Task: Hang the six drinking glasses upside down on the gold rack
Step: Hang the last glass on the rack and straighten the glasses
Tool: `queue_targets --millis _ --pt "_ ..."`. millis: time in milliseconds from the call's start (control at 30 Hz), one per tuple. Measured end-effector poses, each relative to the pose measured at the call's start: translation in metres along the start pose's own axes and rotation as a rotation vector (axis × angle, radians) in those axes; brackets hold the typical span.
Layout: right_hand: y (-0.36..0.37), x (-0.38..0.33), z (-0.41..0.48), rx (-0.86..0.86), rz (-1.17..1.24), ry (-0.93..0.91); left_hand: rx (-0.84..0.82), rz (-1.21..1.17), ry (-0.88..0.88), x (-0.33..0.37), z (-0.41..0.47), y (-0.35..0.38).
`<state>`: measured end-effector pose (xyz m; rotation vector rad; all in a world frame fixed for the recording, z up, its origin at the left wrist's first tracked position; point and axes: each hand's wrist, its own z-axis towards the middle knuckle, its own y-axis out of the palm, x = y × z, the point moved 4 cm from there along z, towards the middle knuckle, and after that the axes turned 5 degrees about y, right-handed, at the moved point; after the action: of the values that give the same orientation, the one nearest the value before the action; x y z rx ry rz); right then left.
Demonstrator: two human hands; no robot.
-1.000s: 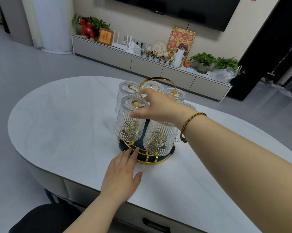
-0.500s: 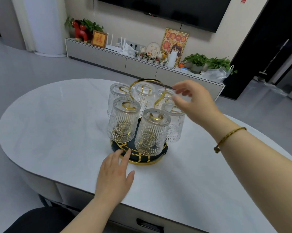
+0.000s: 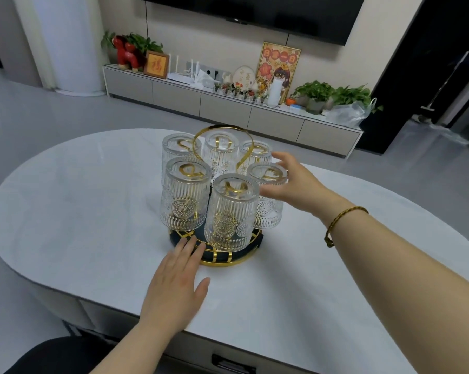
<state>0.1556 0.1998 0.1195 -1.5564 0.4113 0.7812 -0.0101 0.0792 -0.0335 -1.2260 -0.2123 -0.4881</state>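
Several ribbed clear glasses hang upside down on the gold rack [image 3: 228, 261], which stands on the white table [image 3: 79, 211]. Three are in front: left [image 3: 183, 195], middle [image 3: 232, 211] and right [image 3: 268, 214]. Three more hang behind, under the round gold handle [image 3: 222, 128]. My left hand [image 3: 176, 282] lies flat on the table, with its fingertips at the rack's dark base. My right hand [image 3: 295, 184] curves around the right front glass with the fingers apart, thumb in front and fingers behind. I cannot tell whether it touches the glass.
The table's near edge has a drawer handle [image 3: 233, 364] below it. A dark chair seat [image 3: 55, 354] shows at the bottom left. A low cabinet [image 3: 228, 109] with plants and ornaments stands along the far wall.
My right hand left the gold handle, swung out to the right, then came down beside the right front glass. My left hand has stayed at the rack's base.
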Motion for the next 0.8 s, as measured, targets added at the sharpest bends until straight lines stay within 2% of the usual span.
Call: queue_targets --millis 300,800 --pt "-0.008 0.019 -0.011 0.071 0.109 -0.037 0.024 -0.016 -0.016 0.001 0.001 -0.001" --pt "-0.013 0.025 -0.009 0.031 0.147 -0.041 0.004 -0.015 -0.037 0.0 0.001 -0.001"
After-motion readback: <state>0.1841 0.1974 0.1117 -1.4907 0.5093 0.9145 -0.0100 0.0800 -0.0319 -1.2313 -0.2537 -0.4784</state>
